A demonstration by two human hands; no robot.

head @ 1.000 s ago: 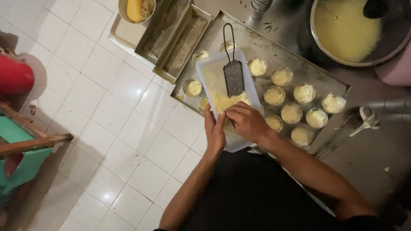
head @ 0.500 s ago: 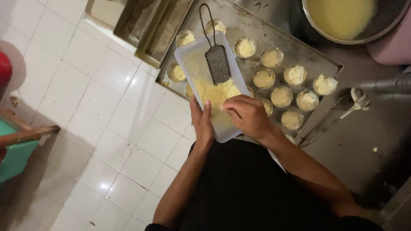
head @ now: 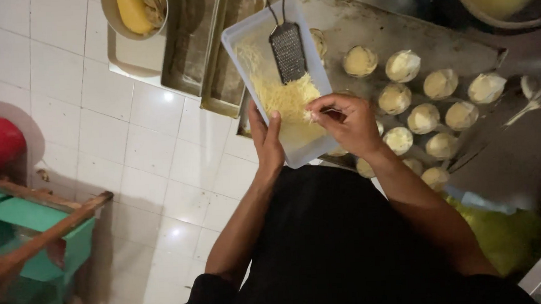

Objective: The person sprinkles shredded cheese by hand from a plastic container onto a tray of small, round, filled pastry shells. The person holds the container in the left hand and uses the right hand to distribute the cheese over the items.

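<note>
Shredded cheese [head: 287,98] heaped mid-way in a white rectangular tray [head: 244,41], long axis from 11 to 5 o'clock, a small metal grater [head: 287,51] resting at the far end. Left hand [head: 265,140] clasped on the tray's near edge at 7 o'clock, right hand [head: 346,122] at 4 o'clock and nearer the heap, fingertips pinched on a tuft of cheese. Filled pastry cups [head: 425,104] in rows on a metal baking sheet [head: 369,29] at 3 o'clock, nothing between; empty loaf tins [head: 206,47] at 10 o'clock, white floor tiles [head: 96,118] beyond.

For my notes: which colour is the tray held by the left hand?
White, seen in the head view: tray.
</note>
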